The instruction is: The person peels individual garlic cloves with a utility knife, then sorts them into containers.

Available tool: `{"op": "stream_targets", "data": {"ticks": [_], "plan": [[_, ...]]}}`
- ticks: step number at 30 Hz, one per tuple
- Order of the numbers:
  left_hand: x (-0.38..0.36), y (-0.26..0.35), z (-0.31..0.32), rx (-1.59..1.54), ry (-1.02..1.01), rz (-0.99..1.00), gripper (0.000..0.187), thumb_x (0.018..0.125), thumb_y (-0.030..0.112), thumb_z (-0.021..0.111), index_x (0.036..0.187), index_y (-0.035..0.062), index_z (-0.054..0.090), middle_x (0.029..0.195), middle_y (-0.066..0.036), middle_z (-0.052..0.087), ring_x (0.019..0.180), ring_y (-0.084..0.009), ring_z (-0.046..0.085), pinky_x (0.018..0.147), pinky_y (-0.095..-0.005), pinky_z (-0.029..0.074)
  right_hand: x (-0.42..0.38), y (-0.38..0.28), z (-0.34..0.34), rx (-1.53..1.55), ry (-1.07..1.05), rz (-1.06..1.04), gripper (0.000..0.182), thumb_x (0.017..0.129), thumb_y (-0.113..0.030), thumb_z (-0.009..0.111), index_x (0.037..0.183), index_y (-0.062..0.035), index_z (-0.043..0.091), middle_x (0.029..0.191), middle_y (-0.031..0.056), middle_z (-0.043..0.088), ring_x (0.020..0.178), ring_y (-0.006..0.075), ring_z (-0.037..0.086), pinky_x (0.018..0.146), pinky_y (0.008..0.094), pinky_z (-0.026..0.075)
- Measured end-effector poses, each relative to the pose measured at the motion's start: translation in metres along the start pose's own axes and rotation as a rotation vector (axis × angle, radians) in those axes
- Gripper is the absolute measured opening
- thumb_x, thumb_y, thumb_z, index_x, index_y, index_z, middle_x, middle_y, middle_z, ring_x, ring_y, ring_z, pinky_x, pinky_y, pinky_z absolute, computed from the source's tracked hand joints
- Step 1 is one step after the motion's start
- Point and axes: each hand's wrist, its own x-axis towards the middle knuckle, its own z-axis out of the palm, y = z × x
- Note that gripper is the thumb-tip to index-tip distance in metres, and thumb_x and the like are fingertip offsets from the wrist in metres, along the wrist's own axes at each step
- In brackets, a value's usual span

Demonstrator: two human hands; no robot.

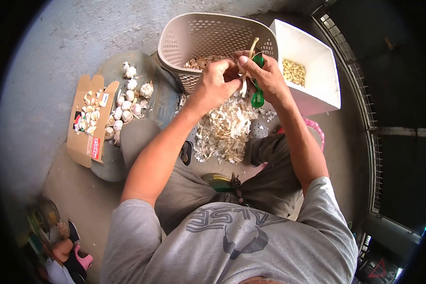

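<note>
Above the near edge of the basket, my two hands meet around a garlic bulb (243, 71), mostly hidden by fingers. A dry stem (254, 45) sticks up from between them, and a strip of white skin hangs below. My left hand (214, 86) is closed on the garlic. My right hand (271, 80) wraps a green-handled tool (257, 98); its blade or tip cannot be made out. Beneath lies a heap of papery garlic skins (225, 130) on the floor.
A perforated beige basket (175, 71) contains garlic pieces. Beside it stands a white foam box (312, 61) with peeled cloves (293, 72). Whole garlic bulbs (127, 105) and a cardboard box (75, 137) of cloves rest at left on a grey-green surface (158, 106). Another person (61, 251) is partly visible lower left.
</note>
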Motion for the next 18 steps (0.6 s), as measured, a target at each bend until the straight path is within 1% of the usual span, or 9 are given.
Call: {"op": "stream_targets", "data": {"ticks": [3,4,7,8,9,11,13,17,18], "plan": [[0.007,-0.001,-0.010,-0.369,-0.016,-0.054,0.022,0.088,0.002,0.065,0.110,-0.0022,0.067,0.099,-0.008,0.072,0.090,-0.0163,0.069,0.080,-0.0303,0.058,0.000,-0.006,-0.002,0.013,0.027,-0.082,0.039,0.094,-0.036,0.079,0.104,-0.0027,0.061,0.076,-0.0020,0.062,0.057,0.0042,0.053,0.045,0.0223,0.039],[0.008,-0.001,-0.013,-0.520,0.012,-0.151,0.025,0.095,0.016,0.063,0.115,0.0018,0.065,0.099,-0.008,0.070,0.091,-0.0177,0.070,0.081,-0.0321,0.058,0.000,-0.007,-0.006,0.008,0.013,-0.101,0.039,0.093,-0.035,0.080,0.103,-0.0031,0.061,0.076,-0.0020,0.062,0.056,0.0043,0.053,0.045,0.0224,0.039],[0.009,-0.004,-0.007,-0.746,-0.016,-0.174,0.035,0.103,0.035,0.059,0.121,0.0050,0.063,0.100,-0.007,0.070,0.089,-0.0184,0.070,0.082,-0.0335,0.058,-0.005,-0.008,0.002,0.011,-0.027,-0.099,0.036,0.096,-0.034,0.076,0.105,-0.0029,0.061,0.076,-0.0014,0.063,0.061,0.0037,0.055,0.049,0.0217,0.042],[0.010,-0.010,-0.002,-0.712,-0.052,-0.142,0.045,0.105,0.048,0.055,0.124,0.0078,0.061,0.103,-0.006,0.069,0.094,-0.0161,0.069,0.083,-0.0339,0.057,-0.006,-0.006,0.011,0.017,-0.030,-0.065,0.035,0.098,-0.034,0.075,0.105,-0.0029,0.061,0.076,-0.0012,0.063,0.062,0.0036,0.054,0.050,0.0215,0.043],[0.005,0.002,0.013,-0.681,0.056,-0.054,0.045,0.107,0.049,0.051,0.121,0.0078,0.062,0.108,-0.004,0.067,0.100,-0.0116,0.065,0.084,-0.0294,0.055,-0.005,-0.005,0.019,0.023,-0.033,-0.033,0.034,0.099,-0.033,0.073,0.106,-0.0028,0.061,0.076,-0.0011,0.063,0.063,0.0035,0.054,0.051,0.0213,0.043],[0.010,-0.031,0.028,-0.604,0.247,0.085,0.050,0.109,0.052,0.046,0.121,0.0062,0.063,0.104,0.000,0.063,0.097,-0.0076,0.060,0.082,-0.0251,0.052,0.003,0.019,0.022,-0.230,-0.008,-0.210,0.043,0.104,-0.039,0.064,0.107,0.0037,0.062,0.079,0.0079,0.064,0.071,0.0144,0.060,0.061,0.0322,0.050],[0.009,-0.035,0.022,-0.615,0.200,0.049,0.054,0.109,0.054,0.042,0.121,0.0053,0.063,0.099,0.002,0.059,0.092,-0.0071,0.057,0.080,-0.0241,0.050,0.002,0.017,0.026,-0.353,-0.024,-0.292,0.047,0.103,-0.040,0.064,0.112,0.0062,0.063,0.088,0.0148,0.064,0.079,0.0211,0.062,0.068,0.0378,0.051],[0.004,-0.026,0.019,-0.577,0.203,0.060,0.059,0.109,0.058,0.039,0.119,0.0048,0.064,0.090,0.005,0.053,0.082,-0.0066,0.053,0.076,-0.0239,0.049,-0.007,-0.002,0.029,-0.445,-0.081,-0.349,0.046,0.099,-0.037,0.069,0.117,0.0049,0.066,0.094,0.0176,0.064,0.084,0.0254,0.063,0.075,0.0382,0.052],[0.002,-0.025,0.018,-0.638,0.192,-0.011,0.059,0.108,0.061,0.039,0.112,0.0078,0.065,0.090,0.004,0.057,0.081,-0.0078,0.057,0.075,-0.0252,0.050,-0.008,-0.005,0.029,-0.484,-0.098,-0.392,0.045,0.098,-0.036,0.070,0.118,0.0044,0.067,0.095,0.0178,0.065,0.084,0.0262,0.064,0.075,0.0380,0.052]]}}
